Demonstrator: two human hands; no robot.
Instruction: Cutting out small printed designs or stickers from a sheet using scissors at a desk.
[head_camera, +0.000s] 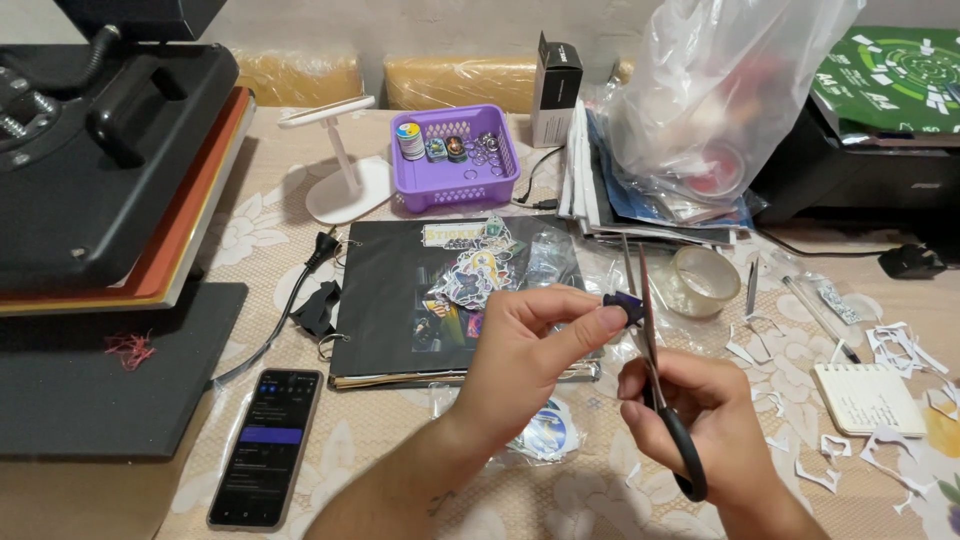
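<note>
Both forearms are bare to the frame edge, with no sleeves, rings or watch showing.

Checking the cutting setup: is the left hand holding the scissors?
No, the right hand grips the scissors; the left hand pinches a small cutout.

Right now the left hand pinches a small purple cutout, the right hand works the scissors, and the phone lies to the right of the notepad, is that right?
Not quite. In the head view the phone lies at the far left, well left of the notepad. The rest holds: the left hand pinches the purple cutout and the right hand works the scissors.
</note>
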